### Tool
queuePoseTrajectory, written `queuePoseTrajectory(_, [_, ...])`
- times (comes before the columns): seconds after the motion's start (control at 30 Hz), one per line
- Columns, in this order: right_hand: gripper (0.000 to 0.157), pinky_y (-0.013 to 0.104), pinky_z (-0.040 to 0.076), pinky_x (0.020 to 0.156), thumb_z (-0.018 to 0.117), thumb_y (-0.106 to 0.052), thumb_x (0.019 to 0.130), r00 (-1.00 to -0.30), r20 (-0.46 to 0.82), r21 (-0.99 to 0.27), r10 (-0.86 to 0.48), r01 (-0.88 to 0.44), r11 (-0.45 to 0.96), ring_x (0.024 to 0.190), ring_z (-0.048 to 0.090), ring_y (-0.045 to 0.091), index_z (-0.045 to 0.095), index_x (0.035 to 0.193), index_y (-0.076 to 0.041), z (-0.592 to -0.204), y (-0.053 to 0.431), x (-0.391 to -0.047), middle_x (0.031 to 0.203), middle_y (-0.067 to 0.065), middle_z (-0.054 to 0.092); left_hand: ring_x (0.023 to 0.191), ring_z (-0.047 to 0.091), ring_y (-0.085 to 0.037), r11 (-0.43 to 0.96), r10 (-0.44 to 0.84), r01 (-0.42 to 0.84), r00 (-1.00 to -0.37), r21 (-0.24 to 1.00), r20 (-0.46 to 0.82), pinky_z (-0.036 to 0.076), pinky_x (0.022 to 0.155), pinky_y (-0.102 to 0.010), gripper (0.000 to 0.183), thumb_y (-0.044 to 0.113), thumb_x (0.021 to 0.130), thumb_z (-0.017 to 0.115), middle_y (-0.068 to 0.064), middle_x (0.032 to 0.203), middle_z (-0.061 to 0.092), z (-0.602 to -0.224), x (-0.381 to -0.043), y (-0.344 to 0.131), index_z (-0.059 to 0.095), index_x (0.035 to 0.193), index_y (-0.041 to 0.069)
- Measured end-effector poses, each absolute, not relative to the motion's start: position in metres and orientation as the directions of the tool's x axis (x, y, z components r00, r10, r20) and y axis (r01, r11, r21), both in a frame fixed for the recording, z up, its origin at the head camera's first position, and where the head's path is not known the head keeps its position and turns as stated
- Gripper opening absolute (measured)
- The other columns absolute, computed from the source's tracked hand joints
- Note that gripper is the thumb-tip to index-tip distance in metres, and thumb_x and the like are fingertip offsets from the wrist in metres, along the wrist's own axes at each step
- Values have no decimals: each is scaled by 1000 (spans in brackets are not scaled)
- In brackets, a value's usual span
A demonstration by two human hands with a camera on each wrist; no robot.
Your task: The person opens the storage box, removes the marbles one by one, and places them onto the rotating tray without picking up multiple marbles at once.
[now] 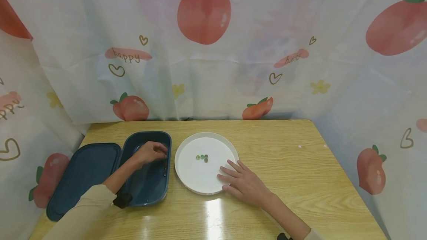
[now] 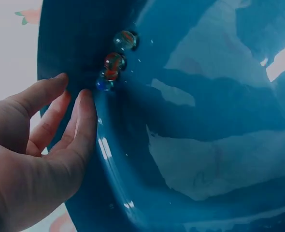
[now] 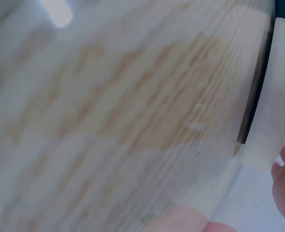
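My left hand (image 1: 149, 153) reaches into the dark blue tub (image 1: 143, 197), near its right wall. In the left wrist view, the thumb and fingertips of that hand stand apart, with nothing seen between them. Just beyond the fingertips, several glass marbles (image 2: 114, 61) with coloured swirls lie in a row along the tub's edge. On the round white plate (image 1: 200, 180) sits a small cluster of marbles (image 1: 202, 157). Fingers spread, my right hand (image 1: 247, 184) lies over the plate's right rim. The right wrist view catches only part of this hand, beside the plate's side.
A flat dark blue lid (image 1: 88, 169) lies left of the tub, against it. Everything stands on a wood-grain table (image 1: 283, 158). Behind the table hangs a white curtain (image 1: 213, 77) printed with peaches. Small white specks (image 1: 299, 146) show on the table at right.
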State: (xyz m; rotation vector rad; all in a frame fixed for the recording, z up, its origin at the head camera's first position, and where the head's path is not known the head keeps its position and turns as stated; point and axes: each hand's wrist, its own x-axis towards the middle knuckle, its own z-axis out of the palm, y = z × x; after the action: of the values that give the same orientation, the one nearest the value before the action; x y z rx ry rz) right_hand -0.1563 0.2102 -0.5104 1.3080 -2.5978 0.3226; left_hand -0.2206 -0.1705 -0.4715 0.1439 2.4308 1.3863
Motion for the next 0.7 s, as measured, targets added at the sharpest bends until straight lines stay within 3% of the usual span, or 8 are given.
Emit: queuePoseTrajectory(0.7, [41, 49, 19, 105, 43, -44, 96, -610, 240, -112, -755, -790, 603, 132, 30, 26, 55, 129, -24, -508, 208, -156, 137, -3, 45, 73, 60, -18, 617, 290, -52, -912, 786, -288, 50, 66, -34, 13, -2, 80, 62, -6, 82, 64, -481, -229, -170, 67, 91, -1])
